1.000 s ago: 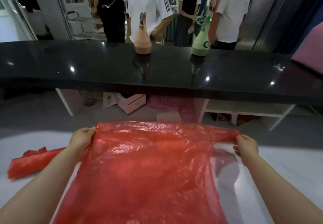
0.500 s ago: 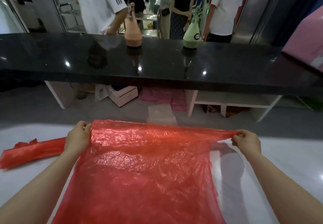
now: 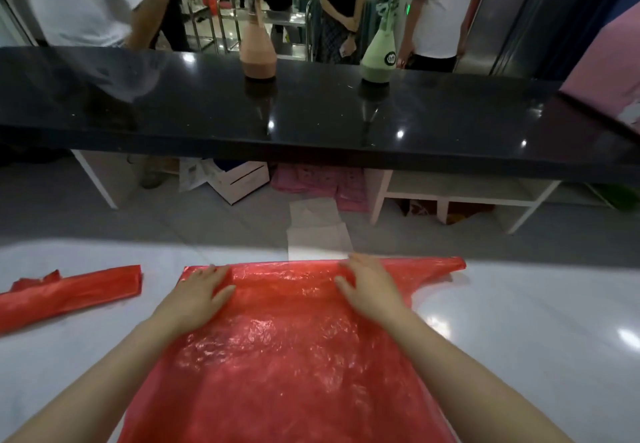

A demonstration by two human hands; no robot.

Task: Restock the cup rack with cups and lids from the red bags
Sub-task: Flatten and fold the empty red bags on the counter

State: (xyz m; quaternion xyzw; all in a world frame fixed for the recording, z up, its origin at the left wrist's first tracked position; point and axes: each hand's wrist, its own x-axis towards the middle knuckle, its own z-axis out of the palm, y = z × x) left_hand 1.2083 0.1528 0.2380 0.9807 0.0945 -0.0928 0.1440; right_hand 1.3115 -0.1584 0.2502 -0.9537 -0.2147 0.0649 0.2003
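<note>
A flat, empty red plastic bag lies spread on the white table in front of me. My left hand rests palm down on the bag near its far left corner, fingers straight. My right hand presses flat on the bag near its far edge, right of centre. A second red bag, folded into a long strip, lies on the table to the left. No cups, lids or cup rack are in view.
Beyond the table's far edge is a grey floor with a white paper and a cardboard box. A black counter carries a pink bottle and a green bottle. Several people stand behind it.
Both hands let go of the bag's far corners, which they held up, and moved inward. They now lie flat on the bag, which is down on the table.
</note>
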